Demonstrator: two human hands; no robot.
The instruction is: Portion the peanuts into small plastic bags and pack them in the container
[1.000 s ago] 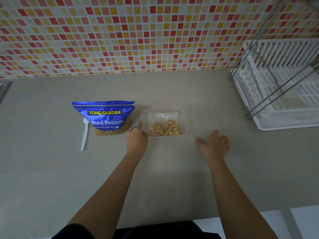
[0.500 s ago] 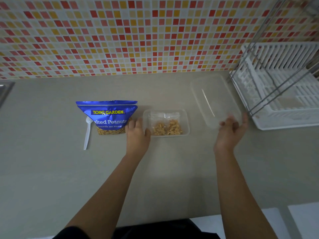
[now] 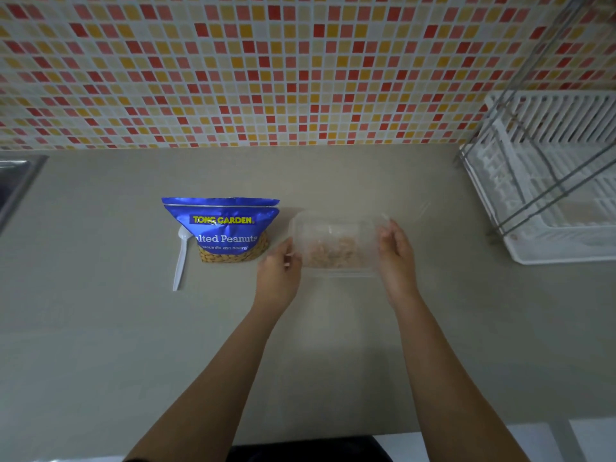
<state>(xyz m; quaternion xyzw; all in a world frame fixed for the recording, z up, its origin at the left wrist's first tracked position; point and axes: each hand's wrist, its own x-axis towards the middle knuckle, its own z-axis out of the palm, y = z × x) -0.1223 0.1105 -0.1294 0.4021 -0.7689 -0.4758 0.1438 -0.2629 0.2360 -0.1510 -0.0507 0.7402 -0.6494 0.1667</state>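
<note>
A clear plastic container sits mid-counter with small bags of peanuts [image 3: 333, 253] inside, blurred through the clear lid [image 3: 336, 228] that now lies over it. My right hand [image 3: 396, 258] grips the lid's right end. My left hand [image 3: 280, 271] holds the left end of the container and lid. A blue bag of salted peanuts [image 3: 221, 228] stands just left of the container, and a white plastic spoon [image 3: 181, 258] lies on the counter at the bag's left side.
A white dish rack [image 3: 550, 195] with a metal frame fills the right side of the counter. A steel sink edge [image 3: 16, 181] shows at the far left. The tiled wall runs along the back; the counter's front edge is near my body.
My right hand lifted the clear lid from the counter on the right, swung it left and brought it down over the container. My left hand stayed at the container's left end.
</note>
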